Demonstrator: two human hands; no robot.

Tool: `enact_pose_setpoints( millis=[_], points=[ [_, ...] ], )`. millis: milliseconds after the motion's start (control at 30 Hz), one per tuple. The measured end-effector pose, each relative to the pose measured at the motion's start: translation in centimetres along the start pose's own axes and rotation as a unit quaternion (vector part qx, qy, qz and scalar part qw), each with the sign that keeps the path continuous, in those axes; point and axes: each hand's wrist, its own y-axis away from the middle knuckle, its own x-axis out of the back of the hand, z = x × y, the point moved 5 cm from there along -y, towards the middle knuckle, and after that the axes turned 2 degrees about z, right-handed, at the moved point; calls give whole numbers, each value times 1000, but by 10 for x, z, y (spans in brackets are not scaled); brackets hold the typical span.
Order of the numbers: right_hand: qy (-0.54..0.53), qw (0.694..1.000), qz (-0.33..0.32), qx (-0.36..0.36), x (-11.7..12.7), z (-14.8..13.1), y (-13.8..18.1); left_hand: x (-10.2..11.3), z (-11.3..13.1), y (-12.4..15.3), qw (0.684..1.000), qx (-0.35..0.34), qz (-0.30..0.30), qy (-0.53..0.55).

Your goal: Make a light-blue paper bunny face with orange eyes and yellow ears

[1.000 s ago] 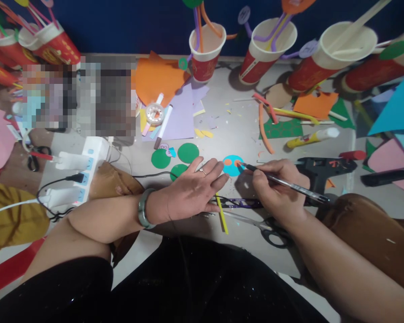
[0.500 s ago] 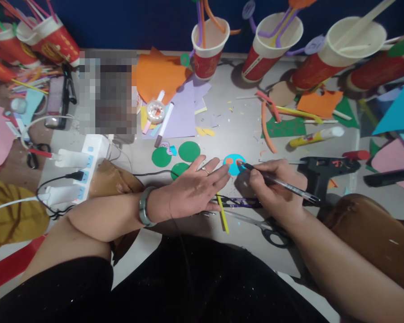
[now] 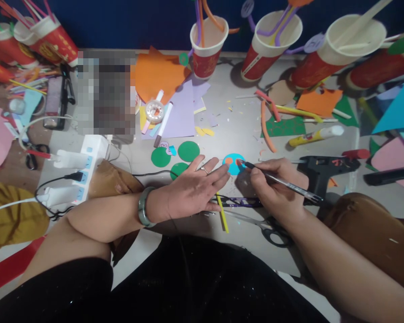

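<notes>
A small blue paper disc (image 3: 234, 169) with two orange spots lies on the table between my hands. My right hand (image 3: 278, 185) is closed around a clear-barrelled black pen (image 3: 289, 184), its tip at the right orange spot. My left hand (image 3: 197, 188) is spread flat, fingers apart, with fingertips at the disc's left edge. Green paper circles (image 3: 188, 151) lie just beyond my left hand, one partly under it. A yellow strip (image 3: 223, 215) and scissors (image 3: 274, 232) lie below the hands.
Red-and-white paper cups (image 3: 207, 58) with coloured stems stand along the back. A black glue gun (image 3: 326, 168) lies right of my right hand, a yellow glue stick (image 3: 316, 136) beyond it. A power strip (image 3: 91, 166) with plugs sits at left. Marker (image 3: 163, 125) and tape roll (image 3: 154, 111) rest on coloured paper.
My right hand and the pen have shifted very slightly to the right; the pen tip stays at the right orange spot. My left hand has hardly moved.
</notes>
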Motion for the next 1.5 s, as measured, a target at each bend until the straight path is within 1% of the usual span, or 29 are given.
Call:
enact_pose_setpoints(
  millis=[200, 333, 433, 533, 700, 833, 1067, 1233, 1367, 1500],
  points=[
    [2, 1000, 0, 14, -1, -1, 2, 1, 0, 0, 1000, 3, -8, -8],
    [3, 1000, 6, 16, 1, 0, 2, 3, 1, -1, 999, 4, -32, -8],
    [5, 999, 20, 33, 2, -2, 1, 5, 1, -1, 999, 12, -50, -11],
    [1, 999, 21, 44, 1, -4, 0, 5, 1, -2, 998, 17, -59, -13],
    [-6, 999, 5, 33, 0, -3, 0, 5, 1, -1, 999, 10, -47, -17],
    [4, 1000, 12, 22, 2, -3, 0, 5, 1, -1, 999, 12, -48, -20],
    [14, 999, 19, 37, 1, -7, 0, 3, 2, -2, 998, 13, -53, -20],
    [25, 999, 24, 27, 2, -4, 1, 2, 1, 0, 999, 11, -45, -14],
    [34, 999, 26, 23, 2, -4, 1, 2, 1, 0, 999, 11, -51, -10],
    [18, 999, 22, 26, 1, -5, 1, 4, 1, -2, 998, 16, -66, -12]
  ],
)
